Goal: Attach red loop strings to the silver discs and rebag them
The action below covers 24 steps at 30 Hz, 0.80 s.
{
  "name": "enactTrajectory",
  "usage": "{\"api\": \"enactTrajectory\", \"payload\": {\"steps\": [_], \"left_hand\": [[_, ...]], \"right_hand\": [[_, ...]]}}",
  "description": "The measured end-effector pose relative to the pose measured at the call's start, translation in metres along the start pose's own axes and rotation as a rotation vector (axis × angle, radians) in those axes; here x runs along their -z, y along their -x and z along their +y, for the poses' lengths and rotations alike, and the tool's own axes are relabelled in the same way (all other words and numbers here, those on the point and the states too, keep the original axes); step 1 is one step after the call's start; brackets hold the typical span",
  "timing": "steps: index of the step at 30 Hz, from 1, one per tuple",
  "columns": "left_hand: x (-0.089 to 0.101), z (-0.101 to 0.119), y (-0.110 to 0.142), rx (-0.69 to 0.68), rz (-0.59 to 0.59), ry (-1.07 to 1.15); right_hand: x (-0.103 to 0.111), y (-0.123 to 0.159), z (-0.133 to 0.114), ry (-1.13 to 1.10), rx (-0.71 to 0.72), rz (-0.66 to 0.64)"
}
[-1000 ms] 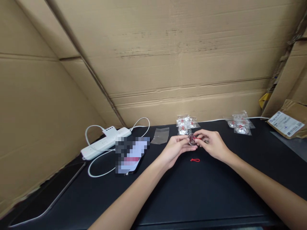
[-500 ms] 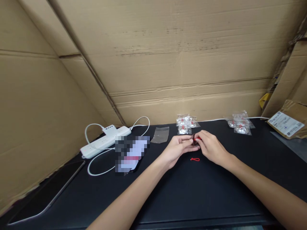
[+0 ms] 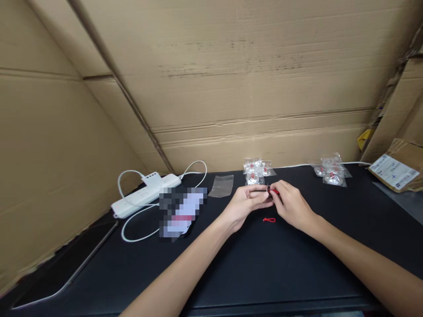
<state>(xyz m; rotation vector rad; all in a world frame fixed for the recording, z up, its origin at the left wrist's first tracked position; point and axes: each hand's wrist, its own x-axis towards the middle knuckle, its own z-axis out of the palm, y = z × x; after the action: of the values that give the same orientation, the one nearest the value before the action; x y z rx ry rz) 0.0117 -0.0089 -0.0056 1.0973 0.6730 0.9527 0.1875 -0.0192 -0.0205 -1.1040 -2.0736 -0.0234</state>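
Observation:
Over the black table [image 3: 251, 264], my left hand [image 3: 243, 206] and my right hand [image 3: 291, 203] meet, fingers pinched together on a small clear round piece with a red cord [image 3: 271, 192] between them. The piece is mostly hidden by my fingertips. A loose red cord loop [image 3: 269, 219] lies on the table just below my hands. An empty clear plastic bag [image 3: 222, 185] lies flat to the left of my left hand.
A pile of bagged pieces [image 3: 256, 171] sits just behind my hands, another pile [image 3: 329, 171] at the back right. A white power strip [image 3: 145, 197] with cables and a phone [image 3: 180, 213] lie left. Cardboard walls surround the table; a labelled parcel [image 3: 395, 169] sits far right.
The clear round piece showed face-on between my fingers a second ago; now it is turned edge-on and my fingertips have closed more tightly around it. My hands stay in place.

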Motion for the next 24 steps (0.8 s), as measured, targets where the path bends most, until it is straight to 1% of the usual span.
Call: {"api": "enactTrajectory", "payload": {"steps": [3,7,10,13,16,18,20,24], "left_hand": [[-0.0007,0.0012,0.0002,0.005,0.010,0.001],[-0.0008,0.0006,-0.0002,0.017,0.027,-0.029],[0.0001,-0.0009,-0.0012,0.002,0.030,-0.059],[-0.0001,0.0000,-0.0016,-0.023,0.002,-0.059],[-0.0011,0.0025,-0.0010,-0.035,-0.028,-0.043],[-0.0009,0.0032,-0.0005,-0.035,-0.023,-0.043],[0.0003,0.0023,-0.0007,-0.032,0.008,-0.050],[0.0040,-0.0011,-0.0025,-0.016,0.127,-0.069]], "right_hand": [[-0.0016,0.0009,-0.0016,-0.007,-0.011,0.009],[-0.0024,0.0013,-0.0024,0.002,0.006,-0.014],[-0.0022,0.0007,-0.0017,-0.029,-0.002,0.014],[-0.0016,-0.0001,-0.0003,-0.062,-0.008,0.054],[-0.0010,0.0003,0.0006,-0.041,0.027,0.080],[-0.0010,0.0010,0.0002,-0.015,0.071,0.086],[-0.0012,0.0016,-0.0011,0.003,0.129,0.074],[-0.0015,0.0015,-0.0046,0.050,0.203,0.028]]}}
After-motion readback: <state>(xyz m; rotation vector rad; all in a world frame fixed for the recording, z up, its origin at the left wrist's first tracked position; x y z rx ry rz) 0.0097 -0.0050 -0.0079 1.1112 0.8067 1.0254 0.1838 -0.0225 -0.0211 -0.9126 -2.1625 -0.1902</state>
